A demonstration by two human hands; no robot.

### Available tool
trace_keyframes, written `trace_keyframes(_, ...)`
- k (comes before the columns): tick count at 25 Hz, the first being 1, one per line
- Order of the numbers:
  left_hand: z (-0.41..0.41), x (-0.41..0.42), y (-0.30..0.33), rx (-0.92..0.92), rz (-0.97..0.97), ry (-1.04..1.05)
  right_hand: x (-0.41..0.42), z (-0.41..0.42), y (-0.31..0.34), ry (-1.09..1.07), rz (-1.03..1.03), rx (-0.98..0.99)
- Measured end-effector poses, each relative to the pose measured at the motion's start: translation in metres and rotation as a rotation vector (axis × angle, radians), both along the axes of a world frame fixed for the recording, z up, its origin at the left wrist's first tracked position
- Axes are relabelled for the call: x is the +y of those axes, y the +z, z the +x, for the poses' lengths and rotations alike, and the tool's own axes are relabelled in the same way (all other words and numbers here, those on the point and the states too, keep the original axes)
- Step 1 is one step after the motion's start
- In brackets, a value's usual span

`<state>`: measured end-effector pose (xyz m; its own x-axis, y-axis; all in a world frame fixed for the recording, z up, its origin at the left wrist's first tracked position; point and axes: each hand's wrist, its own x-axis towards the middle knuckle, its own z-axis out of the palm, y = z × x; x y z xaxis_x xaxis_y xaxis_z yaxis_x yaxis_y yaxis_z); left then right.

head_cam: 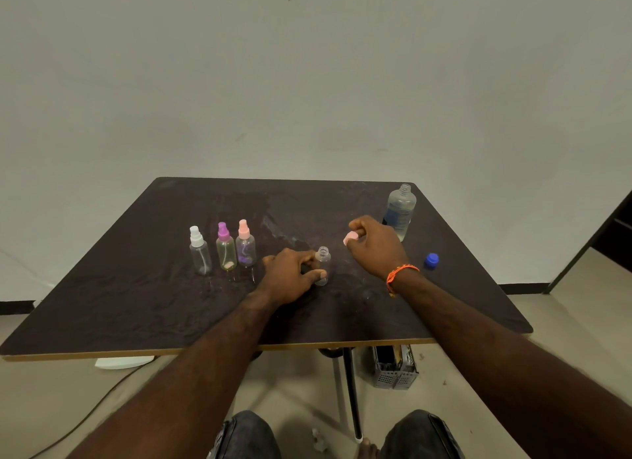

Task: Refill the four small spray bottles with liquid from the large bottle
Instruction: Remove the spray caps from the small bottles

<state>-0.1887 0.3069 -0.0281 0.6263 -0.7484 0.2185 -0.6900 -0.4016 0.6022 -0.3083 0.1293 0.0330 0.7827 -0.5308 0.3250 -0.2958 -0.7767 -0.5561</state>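
A dark table (pixel 136 304) with a pale edge fills the middle of the view, set against a plain wall (pixel 307 82). On its far right corner stands the large bottle (pixel 400 212), clear, uncapped, upright, with a blue label and liquid filling its lower part. Its blue cap (pixel 432 260) lies on the table nearer the front, a little to the right, apart from the bottle.

The left hand (pixel 290 277) rests on the table near the middle, fingers and thumb curled round an open spray bottle (pixel 322 265); this small clear bottle stands upright with its neck bare, and the thumb lies across its lower body. The right hand (pixel 374 243) hovers just to the right of that bottle and in front of the large one, fingers curled, pinching a pink sprayer top (pixel 351 237) between thumb and fingertips. An orange cord bracelet (pixel 398 275) circles the right wrist.

To the left of the left hand three more small bottles stand in a row, close together and capped: the white-topped bottle (pixel 199 253) on the outside, the purple-topped bottle (pixel 225 248) in the middle, and the pink-topped bottle (pixel 245 244) nearest the hand. How much liquid they hold cannot be told.

Under the table's front edge a grey slotted basket (pixel 395 369) sits on the floor beside the table leg (pixel 352 397).
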Motion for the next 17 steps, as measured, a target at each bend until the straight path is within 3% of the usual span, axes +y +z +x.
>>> trace_keyframes(6,0.002,-0.001,-0.006,-0.014,-0.028,-0.013,-0.053,-0.027,-0.04,-0.228,0.033,0.202)
trace_keyframes(13,0.006,-0.002,-0.014,-0.035,-0.065,-0.029,-0.072,-0.033,-0.059,-0.292,-0.055,0.177)
trace_keyframes(17,0.009,-0.003,-0.018,-0.047,-0.056,-0.021,-0.071,-0.037,-0.058,-0.282,0.007,0.191)
